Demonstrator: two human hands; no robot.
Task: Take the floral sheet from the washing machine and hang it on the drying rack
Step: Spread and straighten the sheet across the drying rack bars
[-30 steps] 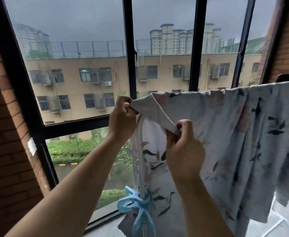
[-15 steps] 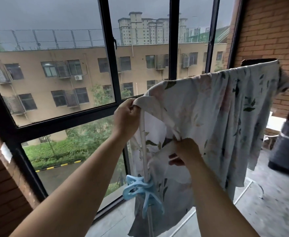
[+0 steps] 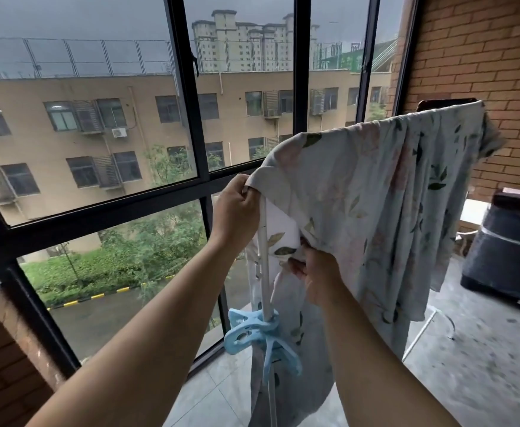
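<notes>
Although the sheet (image 3: pixel 375 195) already lies over the rack (image 3: pixel 263 238), my left hand (image 3: pixel 237 211) pinches its left corner and my right hand (image 3: pixel 317 275) grips a lower fold; only straightening seems left.

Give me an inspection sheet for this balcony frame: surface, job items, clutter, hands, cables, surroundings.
Surface: grey floor, speckled, tiled nearer the window.
Job's things: floral sheet draped over the top of the drying rack; only the rack's white post and a low bar show.
Clutter: blue plastic clip on the post; dark appliance at right.
Grippers: left hand pinches the sheet's corner at the post top; right hand grips a fold lower down.
Cables: nothing seen.
Surroundings: black-framed window, brick wall, buildings outside.
</notes>
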